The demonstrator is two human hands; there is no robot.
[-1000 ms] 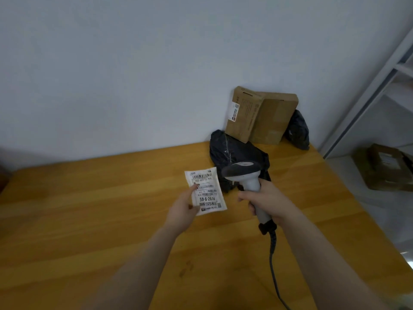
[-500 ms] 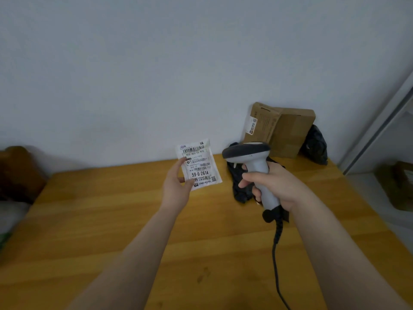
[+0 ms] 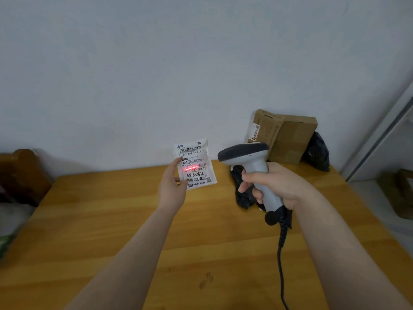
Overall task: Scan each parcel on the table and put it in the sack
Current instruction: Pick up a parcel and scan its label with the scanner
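In the head view, the left hand (image 3: 172,189) is pinching a small white parcel (image 3: 194,164) by its left edge, thumb in front, holding it upright above the far part of the wooden table (image 3: 111,220). A red scan line (image 3: 191,168) is glowing across its label. Just to the right, the right hand (image 3: 274,186) is gripping the grey scanner (image 3: 248,155) with its fingers wrapped round the handle. A black bag parcel (image 3: 242,193) is lying beneath the scanner, and 2 cardboard boxes (image 3: 288,139) are leaning on the far wall.
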